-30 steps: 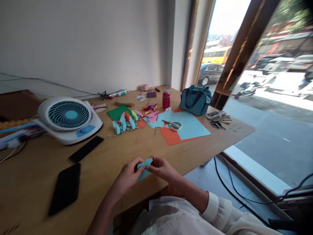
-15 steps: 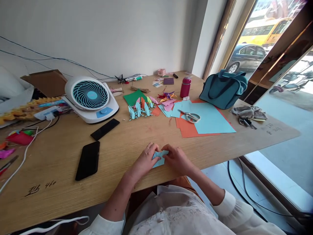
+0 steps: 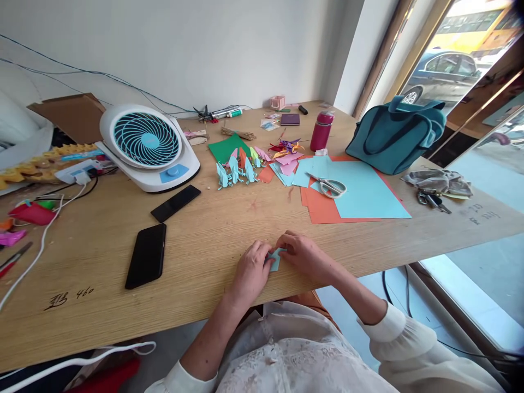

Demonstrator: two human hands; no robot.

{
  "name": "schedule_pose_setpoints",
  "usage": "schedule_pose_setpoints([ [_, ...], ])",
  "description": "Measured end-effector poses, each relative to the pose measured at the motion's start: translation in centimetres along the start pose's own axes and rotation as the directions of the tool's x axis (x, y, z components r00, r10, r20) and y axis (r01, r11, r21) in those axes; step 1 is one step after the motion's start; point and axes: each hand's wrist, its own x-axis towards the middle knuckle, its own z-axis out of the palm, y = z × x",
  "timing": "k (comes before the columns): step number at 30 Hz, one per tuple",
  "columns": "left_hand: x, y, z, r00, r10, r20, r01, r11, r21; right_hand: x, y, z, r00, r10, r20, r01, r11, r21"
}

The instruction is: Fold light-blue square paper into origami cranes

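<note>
A small piece of light blue paper (image 3: 275, 260) lies between my hands near the table's front edge, partly covered by fingers. My left hand (image 3: 252, 268) grips its left side, fingers closed on it. On the paper's upper right, my right hand (image 3: 301, 254) pinches the edge with bent fingers. Farther back stand several folded light blue paper figures (image 3: 235, 171), with pink, orange and green ones behind them. Scissors (image 3: 331, 187) rest on large light blue sheets (image 3: 366, 191), which overlap orange sheets (image 3: 321, 210).
On the wooden table (image 3: 204, 284), two black phones (image 3: 146, 255) and a white fan (image 3: 149, 144) are at the left. A red bottle (image 3: 322, 131), a teal bag (image 3: 395, 136) and keys (image 3: 433, 201) stand or lie at the back right. Green paper (image 3: 223, 147) lies behind the figures.
The view has shifted slightly. Less of the blue paper shows between my hands, and my left hand has turned more upright. My right hand's fingers have moved over the paper's upper edge.
</note>
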Motion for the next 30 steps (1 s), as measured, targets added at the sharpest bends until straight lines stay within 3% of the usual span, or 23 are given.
schedule_pose_setpoints([
  [13,-0.8,0.6,0.9,0.993,-0.031,-0.113,0.038,0.997,0.061,-0.2,0.0,-0.3,0.974,-0.195,0.112,0.218,0.937,-0.271],
  [20,-1.0,0.8,0.7,0.992,-0.065,-0.112,0.073,0.995,0.069,-0.1,0.1,0.1,0.997,-0.049,0.062,0.057,0.99,-0.128],
  [25,0.0,1.3,0.1,0.983,-0.179,-0.031,0.181,0.978,0.103,1.6,0.4,-0.9,0.981,0.06,0.186,-0.059,0.998,-0.009],
  [30,0.8,1.5,0.0,0.968,-0.251,-0.003,0.25,0.961,0.12,3.7,0.1,-1.8,0.948,0.108,0.299,-0.084,0.992,-0.091],
])
